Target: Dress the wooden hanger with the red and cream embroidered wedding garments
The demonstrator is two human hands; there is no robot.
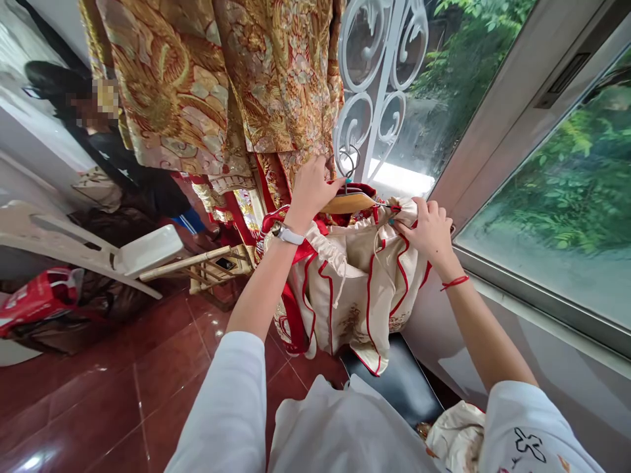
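A cream skirt (pixel 338 305) with red piping and a gathered drawstring waistband hangs in front of me. Behind its waistband is a wooden hanger (pixel 349 203) with a metal hook and a wire arm toward the right. My left hand (pixel 313 187) is closed at the hanger near the base of its hook, thumb stretched toward the metal; its fingertips are partly hidden. On the right, my right hand (pixel 428 228) pinches the skirt's gathered waistband beside a dark clip at the wire's end.
Gold-embroidered garments (pixel 172 85) hang at upper left, beside a white scrolled metal frame (pixel 362 98). A window (pixel 547 197) lies right. Below the skirt is a black seat (pixel 399 381). A bamboo rack (pixel 217 266), white chair (pixel 148 253) and a person (pixel 133 164) are leftward.
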